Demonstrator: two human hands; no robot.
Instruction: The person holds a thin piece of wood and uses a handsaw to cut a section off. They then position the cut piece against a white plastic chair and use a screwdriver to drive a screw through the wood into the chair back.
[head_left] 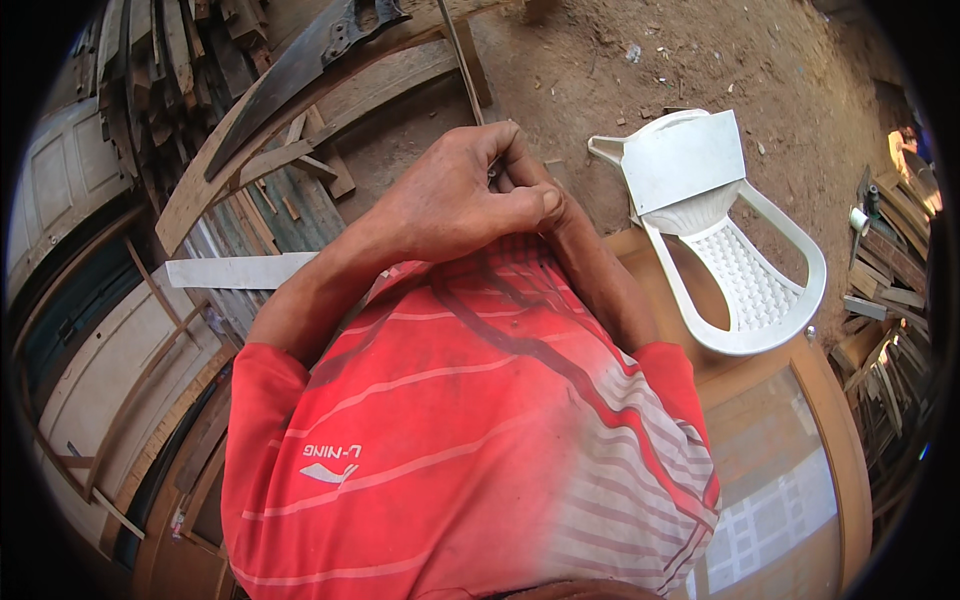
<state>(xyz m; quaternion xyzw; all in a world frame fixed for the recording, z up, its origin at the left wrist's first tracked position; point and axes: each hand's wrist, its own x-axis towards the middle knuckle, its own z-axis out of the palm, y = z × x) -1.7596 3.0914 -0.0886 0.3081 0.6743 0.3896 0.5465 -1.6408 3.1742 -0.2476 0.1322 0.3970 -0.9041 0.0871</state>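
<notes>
Both hands meet in front of my red and grey shirt point(420, 400). My left hand point(450, 190) is closed, fingers curled under and thumb laid across toward my right wrist. Only part of my right hand point(524, 163) shows beyond it; its fingers are mostly hidden. A small dark gap lies between the hands, and what they hold, if anything, cannot be made out. A thin wooden strip point(461, 60) runs from the top edge down close behind my left knuckles. From behind my left forearm juts a flat pale strip point(235, 272).
A handsaw point(290, 95) lies along a wooden beam at upper left, near stacked planks point(150, 50). On the right, a white plastic chair point(745, 265) bears a pale board point(685, 160). A glazed wooden door panel point(845, 470) lies below it. Wood scraps point(885, 310) line the far right.
</notes>
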